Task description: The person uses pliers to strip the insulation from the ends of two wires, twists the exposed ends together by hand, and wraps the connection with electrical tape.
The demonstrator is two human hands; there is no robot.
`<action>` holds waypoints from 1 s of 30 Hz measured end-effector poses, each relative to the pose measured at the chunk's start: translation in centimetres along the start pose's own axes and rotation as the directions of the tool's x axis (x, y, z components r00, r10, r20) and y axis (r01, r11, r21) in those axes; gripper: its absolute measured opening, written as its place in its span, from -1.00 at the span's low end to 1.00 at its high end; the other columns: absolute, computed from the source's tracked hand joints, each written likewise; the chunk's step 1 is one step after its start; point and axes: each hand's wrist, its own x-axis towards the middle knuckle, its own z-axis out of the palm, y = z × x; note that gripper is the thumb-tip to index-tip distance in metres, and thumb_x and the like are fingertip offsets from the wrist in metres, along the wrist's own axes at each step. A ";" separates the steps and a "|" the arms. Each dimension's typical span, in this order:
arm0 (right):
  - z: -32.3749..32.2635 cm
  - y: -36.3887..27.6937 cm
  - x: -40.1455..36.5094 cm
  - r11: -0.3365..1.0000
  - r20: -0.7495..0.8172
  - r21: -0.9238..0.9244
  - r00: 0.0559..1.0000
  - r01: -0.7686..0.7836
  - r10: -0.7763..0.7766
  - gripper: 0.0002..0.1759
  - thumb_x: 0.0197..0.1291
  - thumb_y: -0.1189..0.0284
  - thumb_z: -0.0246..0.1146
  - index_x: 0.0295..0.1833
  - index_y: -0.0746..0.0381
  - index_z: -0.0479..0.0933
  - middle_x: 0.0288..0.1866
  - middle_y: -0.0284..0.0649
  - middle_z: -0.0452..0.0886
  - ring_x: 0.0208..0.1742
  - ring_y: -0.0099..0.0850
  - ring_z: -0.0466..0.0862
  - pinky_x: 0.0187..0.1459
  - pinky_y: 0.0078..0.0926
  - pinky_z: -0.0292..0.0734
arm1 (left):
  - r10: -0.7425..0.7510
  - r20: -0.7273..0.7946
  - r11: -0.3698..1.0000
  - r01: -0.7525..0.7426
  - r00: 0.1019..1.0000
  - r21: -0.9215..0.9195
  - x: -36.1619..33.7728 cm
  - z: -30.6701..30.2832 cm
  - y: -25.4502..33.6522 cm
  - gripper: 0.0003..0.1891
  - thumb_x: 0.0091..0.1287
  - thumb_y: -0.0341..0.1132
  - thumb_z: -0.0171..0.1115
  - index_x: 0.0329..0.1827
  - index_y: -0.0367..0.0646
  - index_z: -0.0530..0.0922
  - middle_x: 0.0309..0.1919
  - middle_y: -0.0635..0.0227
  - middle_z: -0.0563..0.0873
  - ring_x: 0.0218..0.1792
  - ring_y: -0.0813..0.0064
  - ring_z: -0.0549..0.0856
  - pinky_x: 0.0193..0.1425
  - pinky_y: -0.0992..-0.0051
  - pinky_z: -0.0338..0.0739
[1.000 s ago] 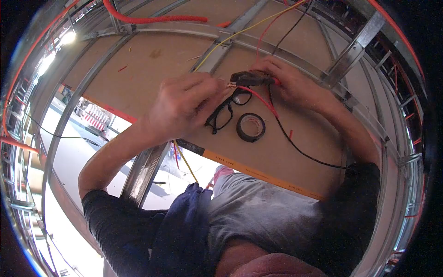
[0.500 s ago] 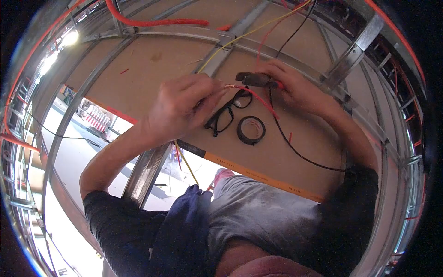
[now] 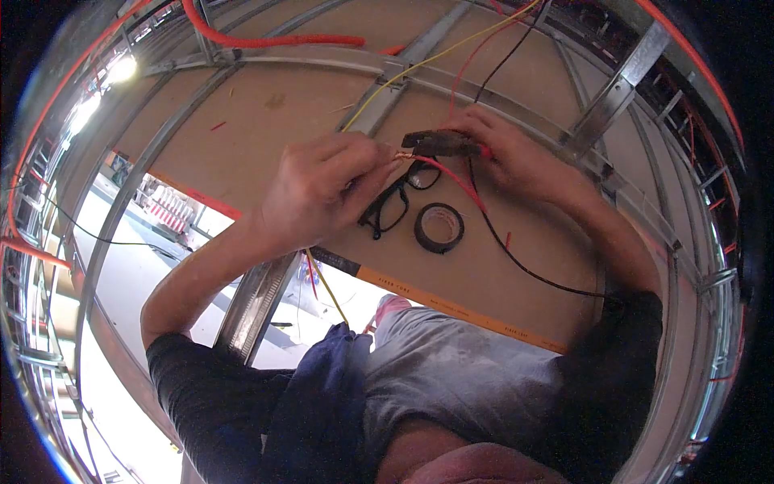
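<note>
My left hand [image 3: 326,181] is closed in a pinch on red wire, whose twisted bare copper end [image 3: 405,155] pokes out past the fingertips. From there the insulated red wire [image 3: 463,181] curves off to the right and down. Wrapped in my right hand [image 3: 512,153] is a pair of pliers [image 3: 439,144] with dark jaws and a red handle. The jaws lie right above the bare copper and point left. Below the hands, black-framed glasses [image 3: 391,211] and a roll of black tape [image 3: 439,227] rest on the brown board [image 3: 516,258].
Yellow wire [image 3: 435,60] and black wire [image 3: 504,68] run down from above; another black stretch [image 3: 532,278] crosses the board. Metal framing [image 3: 395,89] surrounds the board. Orange conduit [image 3: 282,38] lies at the back. An opening shows a lower floor [image 3: 322,302] past the board's orange-labelled edge [image 3: 451,305].
The pliers have shifted slightly left, bringing the jaws over the bare copper. My left hand has stayed nearly in place.
</note>
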 end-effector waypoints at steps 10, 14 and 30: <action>-0.2 -1.7 0.6 0.997 0.041 -0.028 0.996 -0.078 0.079 -0.54 0.25 0.67 0.13 0.28 0.22 0.45 0.19 -0.08 0.49 0.27 -0.13 0.53 0.29 -0.28 0.44 | 0.014 -0.021 0.998 -0.013 1.000 0.063 -0.3 -0.1 0.0 -0.91 0.26 -0.54 0.38 -0.20 -0.24 0.67 -0.56 0.26 0.58 -0.57 0.40 0.63 -0.53 0.41 0.45; 0.6 -0.3 0.3 0.996 0.012 -0.035 0.997 -0.078 0.078 -0.56 0.27 0.65 0.13 0.28 0.23 0.45 0.17 -0.08 0.52 0.25 -0.14 0.55 0.27 -0.29 0.45 | 0.003 -0.035 0.999 -0.002 0.999 0.034 -0.1 0.1 0.0 -0.90 0.25 -0.54 0.39 -0.20 -0.23 0.68 -0.58 0.28 0.55 -0.58 0.41 0.61 -0.54 0.40 0.44; -0.4 -0.2 0.8 0.996 0.035 0.089 0.999 -0.018 0.015 -0.54 0.27 0.66 0.16 0.30 0.24 0.45 0.19 -0.08 0.52 0.27 -0.19 0.54 0.29 -0.33 0.43 | -0.046 -0.017 0.998 0.047 0.999 0.045 -0.3 0.0 -0.1 -0.86 0.25 -0.49 0.41 -0.15 -0.25 0.69 -0.56 0.26 0.56 -0.57 0.37 0.61 -0.52 0.38 0.43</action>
